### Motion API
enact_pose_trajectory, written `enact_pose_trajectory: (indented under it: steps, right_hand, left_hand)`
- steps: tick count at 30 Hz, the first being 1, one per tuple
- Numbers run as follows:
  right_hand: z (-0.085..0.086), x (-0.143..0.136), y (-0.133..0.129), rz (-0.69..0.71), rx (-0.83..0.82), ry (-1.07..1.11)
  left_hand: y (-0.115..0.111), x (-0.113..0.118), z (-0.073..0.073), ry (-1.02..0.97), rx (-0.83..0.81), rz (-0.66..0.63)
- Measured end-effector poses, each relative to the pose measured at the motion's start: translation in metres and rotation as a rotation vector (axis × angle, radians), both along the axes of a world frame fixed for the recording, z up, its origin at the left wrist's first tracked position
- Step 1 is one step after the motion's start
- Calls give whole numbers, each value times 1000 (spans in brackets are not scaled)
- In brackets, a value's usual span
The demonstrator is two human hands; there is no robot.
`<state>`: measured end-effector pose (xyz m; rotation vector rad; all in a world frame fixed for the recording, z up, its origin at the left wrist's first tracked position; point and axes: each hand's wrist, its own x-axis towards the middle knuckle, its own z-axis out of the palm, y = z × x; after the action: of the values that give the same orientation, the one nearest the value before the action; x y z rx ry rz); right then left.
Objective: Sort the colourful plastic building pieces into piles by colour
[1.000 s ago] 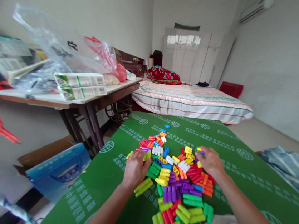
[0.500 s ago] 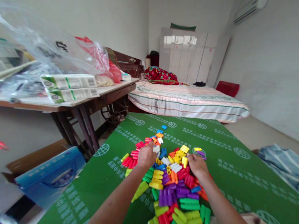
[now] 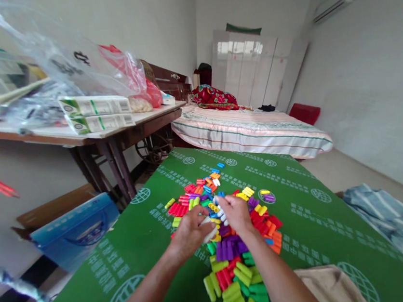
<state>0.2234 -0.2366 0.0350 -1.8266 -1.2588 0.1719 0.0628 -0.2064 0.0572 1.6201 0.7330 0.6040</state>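
Observation:
A heap of colourful plastic toy blocks shaped like joined tubes lies on the green board. My left hand is closed on a white toy block at the heap's left side. Close beside it, my right hand pinches another white toy block over the middle of the heap. Yellow toy blocks show between the two hands. Below them lie purple toy blocks, and lime-green toy blocks are nearest to me. My right forearm hides part of the heap.
The green board stretches out under the heap. At the left a table carries boxes and plastic bags, with a blue box below. Beyond the board stands a bed. A beige cloth lies at the front right.
My hands have come together over the heap, the right moving left and the left moving nearer to me. Each now holds a white toy block.

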Motion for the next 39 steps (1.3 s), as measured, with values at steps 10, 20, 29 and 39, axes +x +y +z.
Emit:
enact_pose_trajectory:
  steps: [10,20,29,39]
  right_hand:
    - [3,52,-18,-232,-161,-129]
    - [-25,114,-95,-396,-272,-96]
    - [-55,90,-97,-342,-154,112]
    - [-62,65,-72,-248,92,470]
  left_hand:
    - [10,-30,-18,348,542,178]
    - [17,-45,-48,371,798,276]
    - [9,-63,-60,395,1034,348]
    - [-106,-26,-97,225,1358,-194]
